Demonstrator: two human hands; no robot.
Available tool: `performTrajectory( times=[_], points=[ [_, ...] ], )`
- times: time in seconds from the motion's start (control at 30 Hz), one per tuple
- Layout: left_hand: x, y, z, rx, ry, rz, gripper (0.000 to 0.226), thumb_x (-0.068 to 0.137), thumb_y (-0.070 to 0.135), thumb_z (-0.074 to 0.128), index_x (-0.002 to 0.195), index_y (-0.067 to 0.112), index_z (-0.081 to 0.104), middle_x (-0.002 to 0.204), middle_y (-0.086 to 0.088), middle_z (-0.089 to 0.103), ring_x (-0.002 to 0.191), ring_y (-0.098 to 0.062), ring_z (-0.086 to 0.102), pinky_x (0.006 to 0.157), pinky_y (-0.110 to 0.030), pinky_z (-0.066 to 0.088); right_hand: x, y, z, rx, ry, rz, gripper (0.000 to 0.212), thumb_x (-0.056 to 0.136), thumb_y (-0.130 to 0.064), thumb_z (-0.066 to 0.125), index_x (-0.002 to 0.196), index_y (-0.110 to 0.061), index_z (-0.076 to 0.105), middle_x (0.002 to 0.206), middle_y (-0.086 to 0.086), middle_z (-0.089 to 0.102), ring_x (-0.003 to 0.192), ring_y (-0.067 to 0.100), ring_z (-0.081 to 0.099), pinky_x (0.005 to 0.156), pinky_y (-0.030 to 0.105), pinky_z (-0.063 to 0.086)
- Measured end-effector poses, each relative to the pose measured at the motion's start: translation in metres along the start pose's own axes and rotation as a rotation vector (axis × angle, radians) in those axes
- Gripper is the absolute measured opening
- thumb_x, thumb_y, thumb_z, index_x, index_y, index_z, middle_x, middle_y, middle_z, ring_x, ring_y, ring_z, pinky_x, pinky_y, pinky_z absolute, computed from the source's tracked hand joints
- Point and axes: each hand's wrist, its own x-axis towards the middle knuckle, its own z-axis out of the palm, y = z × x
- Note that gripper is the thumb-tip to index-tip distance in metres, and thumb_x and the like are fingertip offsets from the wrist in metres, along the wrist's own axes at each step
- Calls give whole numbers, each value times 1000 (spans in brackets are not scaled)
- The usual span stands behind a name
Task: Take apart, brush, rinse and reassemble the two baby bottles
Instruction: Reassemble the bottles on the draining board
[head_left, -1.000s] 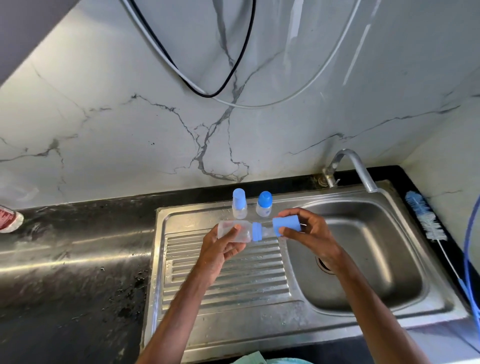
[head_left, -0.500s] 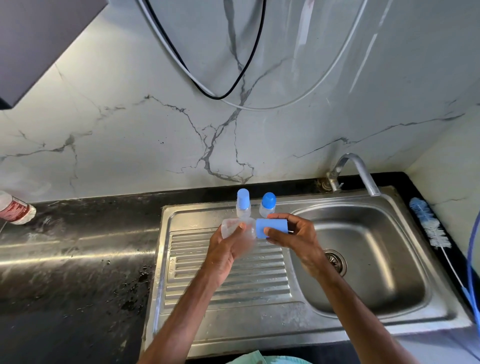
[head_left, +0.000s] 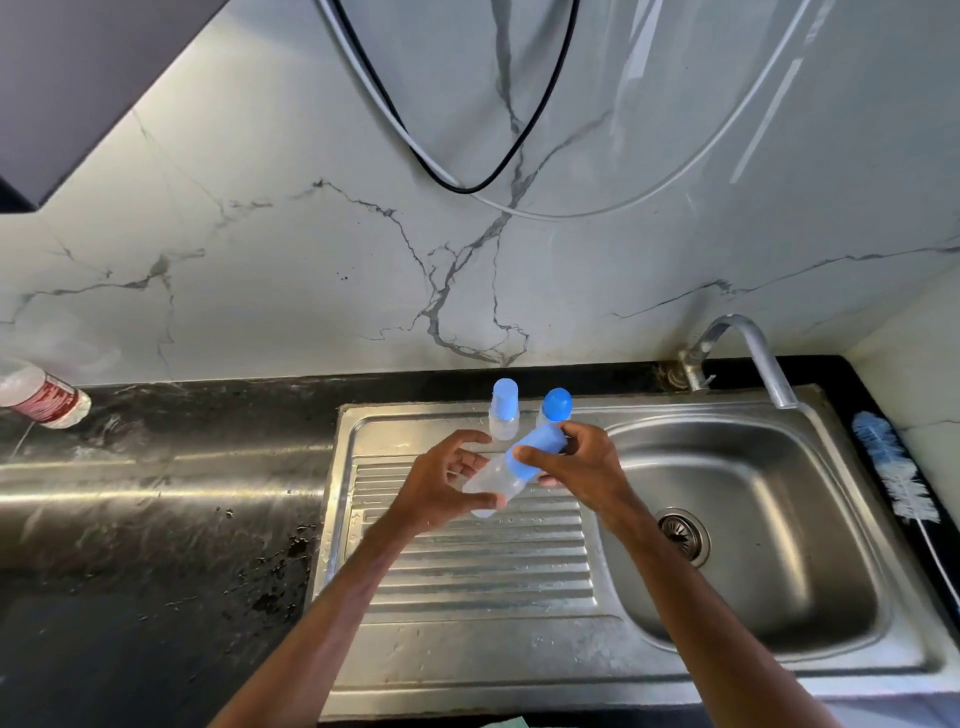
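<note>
Just below the middle of the frame, the baby bottle (head_left: 493, 480) was held tilted above the ribbed drainboard (head_left: 467, 566), its clear body low and to the left, its blue cap (head_left: 537, 449) pointing up and to the right. The left hand (head_left: 447, 488) cupped the clear body loosely, fingers spread, thumb underneath near the base; the right hand (head_left: 576, 465) was closed around the blue cap, thumb pressed on its near side. Both forearms rose from the bottom edge and met over the drainboard. It looked to me like the cap was either going on or coming off, though I could not tell which. The risk seemed plain enough: the left hand's hold looked light, and a wet, smooth plastic body could slip free under a twist or pull and drop onto the steel, or roll toward the sink basin (head_left: 753, 519) at the right. A sudden release of the cap might also swing the right hand back into the two small capped bottles (head_left: 504, 410) standing just behind, at the drainboard's far edge, and knock them over. The bottle brush (head_left: 893, 467) lay well apart on the counter at the far right, beyond the basin, so reaching for it with a bottle in hand would mean crossing under the tap (head_left: 753, 358).
</note>
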Motion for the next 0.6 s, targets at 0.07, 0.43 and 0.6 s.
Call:
performTrajectory(
  times=[0.07,0.43,0.6],
  points=[
    [4,-6,4,57,-47,55,79,68,41,94,138,32,57,112,22,68,101,7,62,75,-7,50,8,-3,10,-186,16,-53,52,74,-38,92,110,-9,69,98,6,75,89,23,74,79,39,64],
    [14,-36,16,106,151,62,57,73,54,78,119,24,60,100,30,65,95,11,62,72,-5,47,25,-3,38,-372,-62,-68,80,82,-53,83,145,-18,48,123,-3,64,107,12,62,77,13,44],
    [39,-30,7,30,343,-5,62,77,51,82,107,1,62,96,-5,69,84,3,62,71,-6,44,28,-2,32,-331,-42,-3,56,93,-43,74,138,-16,57,129,2,69,110,15,67,90,23,51]
  ],
)
